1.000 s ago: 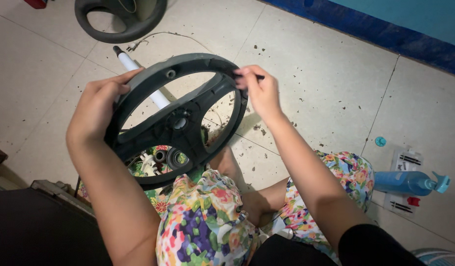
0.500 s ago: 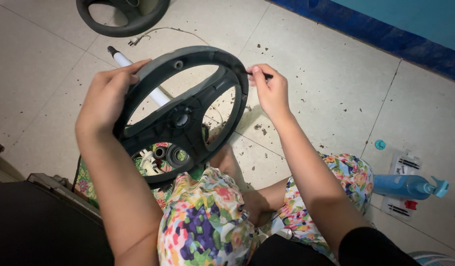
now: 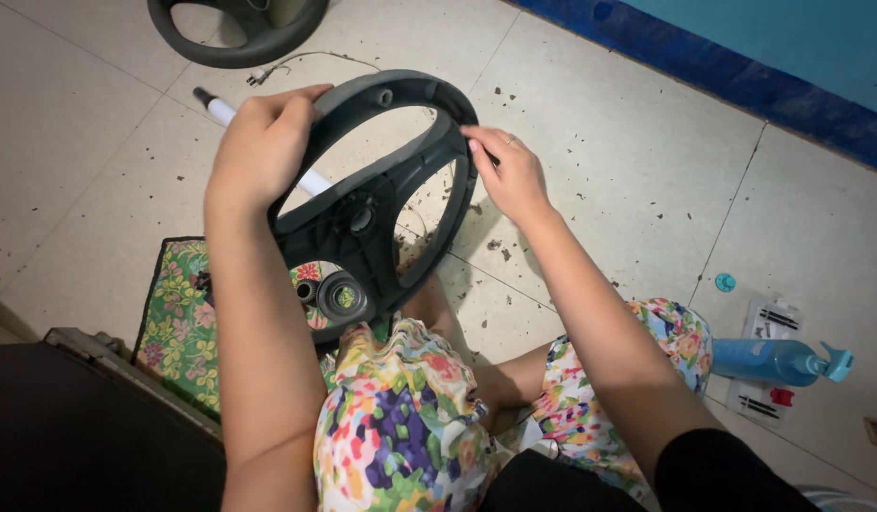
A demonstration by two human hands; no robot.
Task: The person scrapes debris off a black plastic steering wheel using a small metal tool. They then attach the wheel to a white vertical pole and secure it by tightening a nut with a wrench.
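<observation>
Head view shows the dark plastic steering wheel held upright above the lap, left hand gripping its upper rim, right hand pinching the far rim. It looks rigid and light; the rim seems the best hold. Beneath it: debris-strewn tiled floor, floral mat; blue spray bottle well right.

Pale square tiles cover the floor, their grout lines running diagonally, and dark crumbs of debris lie scattered across them, thickest just beyond the hands. Farther out, a teal wall meets the floor along a deep blue skirting band (its paint looks scuffed in places). Nearer than the hands and to the left, a floral green mat lies flat on the tiles. The light is soft and even, with faint shadows.
</observation>
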